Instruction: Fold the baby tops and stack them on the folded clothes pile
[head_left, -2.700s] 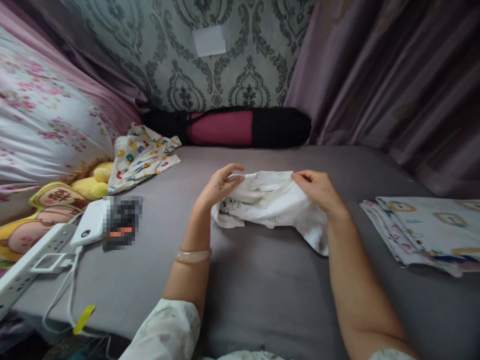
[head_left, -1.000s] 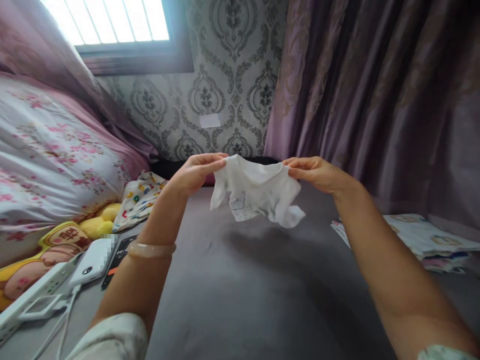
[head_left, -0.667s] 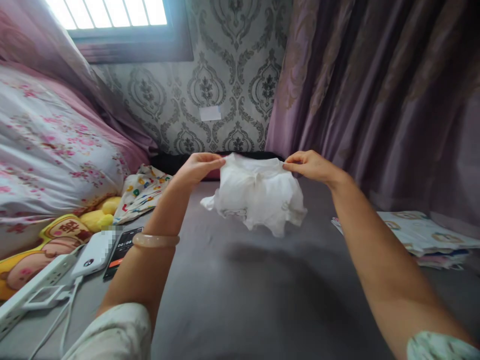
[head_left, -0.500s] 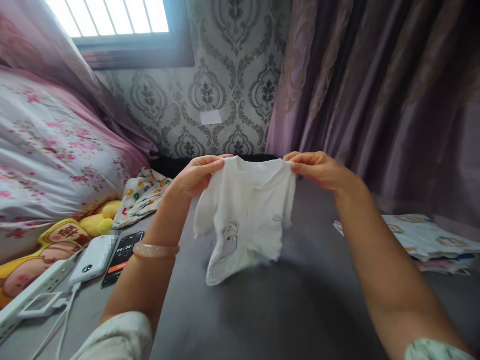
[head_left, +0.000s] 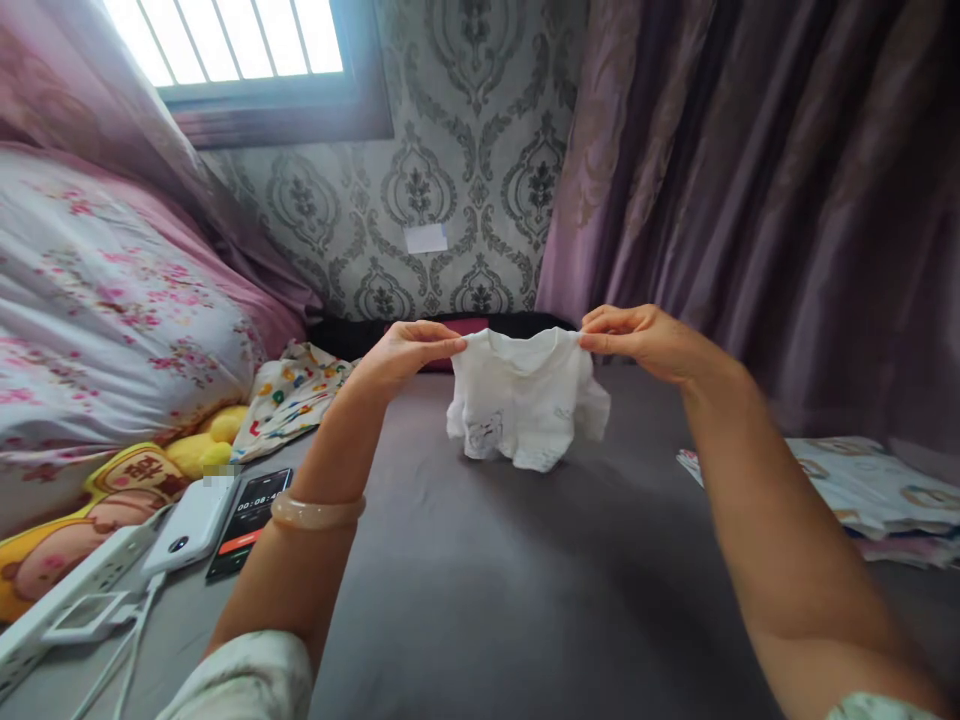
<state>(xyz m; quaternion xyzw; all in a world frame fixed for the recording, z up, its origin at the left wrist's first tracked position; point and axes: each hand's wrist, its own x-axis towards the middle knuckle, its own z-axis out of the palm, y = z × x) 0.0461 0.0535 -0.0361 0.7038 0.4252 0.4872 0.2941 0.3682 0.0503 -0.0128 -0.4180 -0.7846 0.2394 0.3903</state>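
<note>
A small white baby shirt [head_left: 525, 400] with a V-shaped neckline and faint printed figures hangs between my two hands, above the grey sheet [head_left: 480, 590]. My left hand [head_left: 416, 352] pinches one shoulder of it between thumb and fingers. At the opposite shoulder, my right hand [head_left: 630, 335] grips the cloth in the same way. The lower part of the shirt is swung and bunched, so its full length does not show.
On the left lie a phone [head_left: 247, 520], a white power bank [head_left: 191, 525], a power strip [head_left: 75, 590] with cables, a yellow plush toy [head_left: 202, 445] and a dotted cloth [head_left: 289, 395]. To the right is a stack of folded clothes [head_left: 877, 485]. Patterned wall [head_left: 420, 180] behind.
The shirt's lower part has swung up and away from me, so it looks shorter now. Both hands still hold the shoulders, a little lower in view.
</note>
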